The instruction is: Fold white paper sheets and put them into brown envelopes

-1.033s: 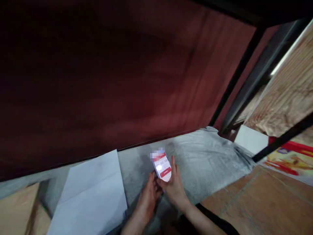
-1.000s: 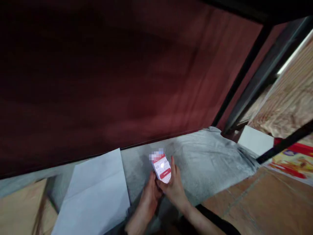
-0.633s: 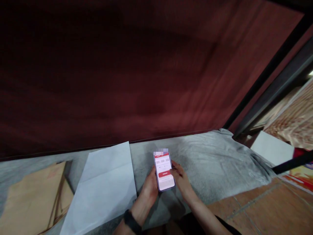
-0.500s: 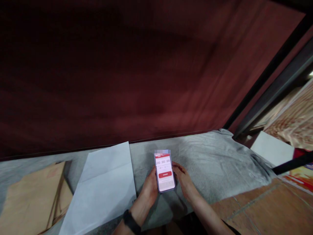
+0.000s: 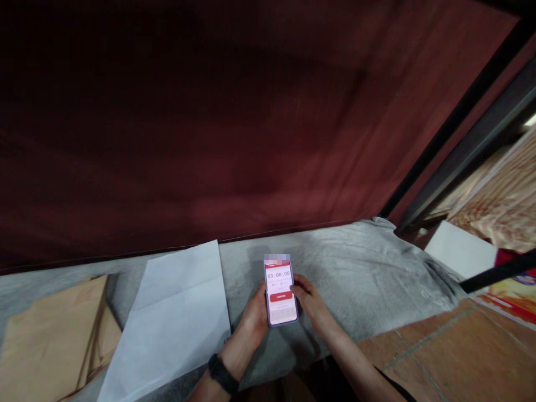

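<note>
Paper (image 5: 176,318) on cloth (image 5: 360,273) flanks left hand (image 5: 254,319) clasping phone (image 5: 282,312); grip of right hand (image 5: 310,301) unclear.

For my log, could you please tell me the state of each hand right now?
Left hand: holding the smartphone along its left edge.
Right hand: curled at the smartphone's right edge; whether it grips cannot be told.
</note>
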`<state>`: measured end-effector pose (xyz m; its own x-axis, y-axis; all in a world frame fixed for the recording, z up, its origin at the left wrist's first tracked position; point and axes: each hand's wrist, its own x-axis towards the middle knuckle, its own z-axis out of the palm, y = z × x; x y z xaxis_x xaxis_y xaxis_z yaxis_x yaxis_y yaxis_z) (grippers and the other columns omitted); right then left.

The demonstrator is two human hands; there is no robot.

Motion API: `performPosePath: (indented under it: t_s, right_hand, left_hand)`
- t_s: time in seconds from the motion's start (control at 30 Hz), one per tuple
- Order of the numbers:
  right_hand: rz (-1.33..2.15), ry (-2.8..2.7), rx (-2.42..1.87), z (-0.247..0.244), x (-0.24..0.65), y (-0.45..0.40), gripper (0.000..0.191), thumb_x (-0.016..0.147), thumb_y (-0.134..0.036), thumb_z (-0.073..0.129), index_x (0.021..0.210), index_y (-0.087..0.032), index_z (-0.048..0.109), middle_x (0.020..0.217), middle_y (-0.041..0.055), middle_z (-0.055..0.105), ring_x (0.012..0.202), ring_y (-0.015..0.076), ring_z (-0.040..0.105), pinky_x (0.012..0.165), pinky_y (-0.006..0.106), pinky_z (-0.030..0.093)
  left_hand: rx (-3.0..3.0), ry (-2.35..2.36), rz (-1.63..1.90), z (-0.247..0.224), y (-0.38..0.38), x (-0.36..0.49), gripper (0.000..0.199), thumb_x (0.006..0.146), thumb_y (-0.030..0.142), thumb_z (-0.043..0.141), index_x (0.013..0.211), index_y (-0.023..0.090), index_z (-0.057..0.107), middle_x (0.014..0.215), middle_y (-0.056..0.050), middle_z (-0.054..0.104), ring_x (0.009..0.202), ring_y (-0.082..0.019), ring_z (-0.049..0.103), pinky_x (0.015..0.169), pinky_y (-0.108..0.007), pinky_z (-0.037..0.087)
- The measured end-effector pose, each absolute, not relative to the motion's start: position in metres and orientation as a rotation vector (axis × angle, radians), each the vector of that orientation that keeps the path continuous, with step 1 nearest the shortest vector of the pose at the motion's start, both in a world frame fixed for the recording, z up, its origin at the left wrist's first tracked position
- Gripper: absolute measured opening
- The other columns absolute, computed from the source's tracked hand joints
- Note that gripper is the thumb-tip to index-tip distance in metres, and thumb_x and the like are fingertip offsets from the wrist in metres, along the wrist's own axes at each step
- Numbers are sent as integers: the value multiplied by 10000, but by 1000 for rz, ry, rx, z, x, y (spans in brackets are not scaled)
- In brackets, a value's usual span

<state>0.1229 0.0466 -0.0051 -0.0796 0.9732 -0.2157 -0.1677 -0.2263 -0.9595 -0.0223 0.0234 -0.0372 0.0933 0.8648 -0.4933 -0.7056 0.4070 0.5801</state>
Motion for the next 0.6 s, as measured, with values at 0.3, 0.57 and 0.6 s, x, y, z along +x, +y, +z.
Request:
performPosePath:
  t_s: [0.3, 0.57, 0.6]
  right_hand:
    - [1489, -998, -1205, -10, 122, 49, 360, 626, -403, 719, 935, -221, 693, 770, 7, 730, 747, 219, 650, 734, 341, 504]
    - [1478, -990, -1175, -7, 121, 51, 389, 687, -481, 738, 964, -211, 703, 836, 31, 748, 834, 235, 677, 782, 348, 517]
    - [1481, -994, -1170, -6, 121, 51, 383, 691, -481, 739, 962, -211, 704, 834, 31, 750, 839, 238, 681, 789, 352, 520]
  left_hand:
    - [234, 911, 1190, -32, 21, -21, 453, 895, 478, 667, 1165, 115, 700, 1101, -143, 763, 901, -261, 742, 848, -360, 565]
    - [271, 896, 1176, -26, 14, -17, 456, 901, 495, 664, 1150, 116, 708, 1131, -132, 755, 917, -235, 729, 859, -336, 553]
    - [268, 898, 1176, -26, 14, -17, 451, 901, 494, 664, 1144, 116, 709, 1115, -130, 758, 905, -234, 729, 853, -339, 554]
